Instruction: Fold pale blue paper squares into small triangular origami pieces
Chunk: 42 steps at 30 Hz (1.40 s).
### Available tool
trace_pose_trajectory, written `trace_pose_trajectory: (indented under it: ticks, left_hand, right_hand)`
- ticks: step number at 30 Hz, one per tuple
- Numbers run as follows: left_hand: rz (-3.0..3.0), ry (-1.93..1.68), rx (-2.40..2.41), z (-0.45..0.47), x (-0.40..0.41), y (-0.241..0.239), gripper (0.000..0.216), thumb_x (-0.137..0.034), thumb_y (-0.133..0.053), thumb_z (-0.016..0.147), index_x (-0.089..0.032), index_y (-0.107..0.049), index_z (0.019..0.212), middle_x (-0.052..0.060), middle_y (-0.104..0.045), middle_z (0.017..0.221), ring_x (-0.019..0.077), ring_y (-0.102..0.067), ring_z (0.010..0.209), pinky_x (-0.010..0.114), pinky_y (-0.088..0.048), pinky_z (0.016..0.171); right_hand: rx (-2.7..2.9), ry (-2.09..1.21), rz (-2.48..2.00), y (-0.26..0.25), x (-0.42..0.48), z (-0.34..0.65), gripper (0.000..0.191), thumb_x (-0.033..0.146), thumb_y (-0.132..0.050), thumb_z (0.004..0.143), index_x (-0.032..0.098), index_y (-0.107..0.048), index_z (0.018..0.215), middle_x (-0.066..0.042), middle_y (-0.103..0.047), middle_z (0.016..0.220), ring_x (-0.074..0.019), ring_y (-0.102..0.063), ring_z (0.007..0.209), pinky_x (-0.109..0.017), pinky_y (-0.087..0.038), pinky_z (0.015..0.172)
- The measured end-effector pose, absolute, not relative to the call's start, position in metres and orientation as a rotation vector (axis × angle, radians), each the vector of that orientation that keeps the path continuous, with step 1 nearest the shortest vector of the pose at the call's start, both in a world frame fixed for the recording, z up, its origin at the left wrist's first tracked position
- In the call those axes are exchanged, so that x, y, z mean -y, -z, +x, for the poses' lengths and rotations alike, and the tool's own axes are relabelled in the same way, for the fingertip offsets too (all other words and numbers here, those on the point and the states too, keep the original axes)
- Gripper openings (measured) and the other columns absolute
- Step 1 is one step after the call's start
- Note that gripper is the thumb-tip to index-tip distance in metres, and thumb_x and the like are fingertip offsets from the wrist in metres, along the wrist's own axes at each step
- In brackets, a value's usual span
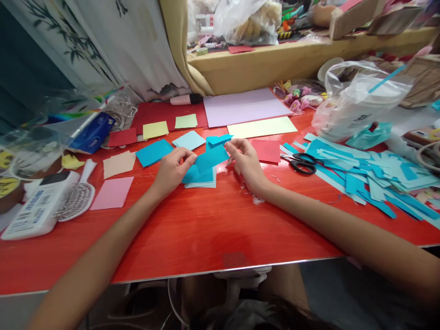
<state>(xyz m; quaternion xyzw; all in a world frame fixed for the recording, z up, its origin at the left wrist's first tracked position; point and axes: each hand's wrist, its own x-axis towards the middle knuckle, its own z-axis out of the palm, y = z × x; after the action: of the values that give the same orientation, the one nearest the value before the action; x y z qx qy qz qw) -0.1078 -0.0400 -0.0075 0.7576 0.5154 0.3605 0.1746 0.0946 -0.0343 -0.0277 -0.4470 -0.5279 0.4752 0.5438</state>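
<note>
A blue sheet of paper (212, 157) is stretched between my two hands above the red table. My left hand (173, 167) pinches its left edge between thumb and fingers. At the right edge, the fingertips of my right hand (248, 166) close on the same paper. Under it lies a small stack of blue and pale blue paper squares (201, 176). Just behind, another blue piece (220, 140) shows in part. A darker blue stack (154, 152) and a light blue stack (189, 140) lie close to my left hand.
Black-handled scissors (303, 163) lie right of my right hand, beside a heap of blue paper strips (374, 174). Pink squares (112, 193), a hairbrush (76, 199) and a white bottle (37, 208) sit on the left. Lilac card (244, 107) lies at the back, a plastic bag (360, 101) back right.
</note>
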Motion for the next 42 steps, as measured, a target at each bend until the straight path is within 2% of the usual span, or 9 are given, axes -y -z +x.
trace_pose_trajectory:
  ticks: [6, 8, 11, 14, 16, 19, 23, 29, 42]
  left_hand:
    - [2.233, -1.000, -1.408, -0.108, 0.040, 0.008, 0.025, -0.037, -0.044, 0.090, -0.019, -0.056, 0.076, 0.003, -0.059, 0.080, 0.0161, -0.053, 0.078, 0.028, -0.039, 0.072]
    - [2.259, -1.053, -1.460, -0.112, 0.037, 0.008, 0.024, -0.034, -0.042, 0.090, -0.019, -0.054, 0.076, 0.003, -0.058, 0.080, 0.0166, -0.052, 0.079, 0.028, -0.039, 0.075]
    - [2.383, -1.003, -1.487, -0.122, 0.028, 0.011, 0.019, -0.030, -0.042, 0.090, -0.019, -0.054, 0.079, 0.004, -0.058, 0.084, 0.0180, -0.052, 0.085, 0.030, -0.039, 0.082]
    - [2.535, -0.800, -1.400, -0.131, 0.020, 0.018, 0.021, -0.034, -0.045, 0.089, -0.019, -0.055, 0.099, 0.007, -0.059, 0.104, 0.0205, -0.052, 0.101, 0.034, -0.040, 0.091]
    - [2.655, -0.648, -1.365, -0.136, 0.017, 0.022, 0.031, -0.040, -0.046, 0.089, -0.018, -0.052, 0.109, 0.009, -0.057, 0.113, 0.0224, -0.051, 0.108, 0.037, -0.040, 0.094]
    - [2.873, -0.456, -1.365, -0.138, 0.018, 0.026, 0.038, -0.045, -0.042, 0.091, -0.016, -0.053, 0.111, 0.011, -0.058, 0.112, 0.0251, -0.053, 0.104, 0.040, -0.042, 0.090]
    - [3.040, -0.367, -1.382, -0.136, 0.020, 0.026, 0.039, -0.044, -0.039, 0.092, -0.013, -0.055, 0.110, 0.012, -0.058, 0.103, 0.0249, -0.054, 0.096, 0.038, -0.044, 0.084]
    - [2.969, -0.451, -1.402, -0.137, 0.018, 0.027, 0.036, -0.045, -0.046, 0.089, -0.014, -0.054, 0.104, 0.010, -0.056, 0.100, 0.0232, -0.052, 0.093, 0.037, -0.045, 0.083]
    - [2.986, -0.463, -1.345, -0.133, 0.021, 0.028, 0.033, -0.041, -0.043, 0.091, -0.014, -0.052, 0.108, 0.011, -0.058, 0.106, 0.0240, -0.054, 0.099, 0.037, -0.043, 0.087]
  right_hand:
    - [1.317, -1.170, -1.114, 0.031, 0.033, 0.095, 0.028, 0.043, -0.053, 0.086, 0.021, -0.044, 0.073, 0.004, -0.047, 0.053, -0.0086, -0.044, 0.046, -0.024, -0.036, 0.046]
    - [1.134, -1.210, -1.056, 0.033, 0.028, 0.097, 0.023, 0.041, -0.052, 0.087, 0.021, -0.043, 0.078, 0.001, -0.054, 0.064, -0.0089, -0.050, 0.051, -0.023, -0.040, 0.045]
    - [1.090, -1.329, -0.919, 0.033, 0.022, 0.098, 0.024, 0.040, -0.055, 0.084, 0.020, -0.048, 0.095, -0.006, -0.058, 0.093, -0.0127, -0.062, 0.072, -0.025, -0.051, 0.055]
    - [1.070, -1.375, -0.908, 0.032, 0.020, 0.097, 0.033, 0.038, -0.059, 0.080, 0.021, -0.046, 0.105, -0.007, -0.054, 0.104, -0.0140, -0.064, 0.076, -0.027, -0.054, 0.057]
    - [0.996, -1.329, -0.932, 0.033, 0.020, 0.097, 0.031, 0.032, -0.062, 0.078, 0.021, -0.045, 0.101, -0.004, -0.054, 0.098, -0.0104, -0.061, 0.066, -0.024, -0.051, 0.050]
    - [1.001, -1.301, -0.939, 0.033, 0.023, 0.096, 0.020, 0.027, -0.062, 0.079, 0.022, -0.044, 0.088, 0.004, -0.050, 0.071, -0.0050, -0.046, 0.045, -0.021, -0.037, 0.039]
    - [1.244, -1.289, -0.957, 0.027, 0.032, 0.094, 0.018, 0.031, -0.057, 0.083, 0.020, -0.046, 0.074, 0.007, -0.043, 0.054, -0.0046, -0.036, 0.040, -0.021, -0.027, 0.039]
    - [1.625, -1.259, -1.039, 0.020, 0.043, 0.091, 0.027, 0.039, -0.051, 0.086, 0.019, -0.053, 0.069, 0.005, -0.048, 0.052, -0.0065, -0.040, 0.044, -0.022, -0.028, 0.044]
    - [1.550, -1.312, -1.063, 0.023, 0.039, 0.092, 0.025, 0.035, -0.050, 0.087, 0.019, -0.052, 0.068, 0.005, -0.050, 0.053, -0.0061, -0.043, 0.042, -0.021, -0.032, 0.043]
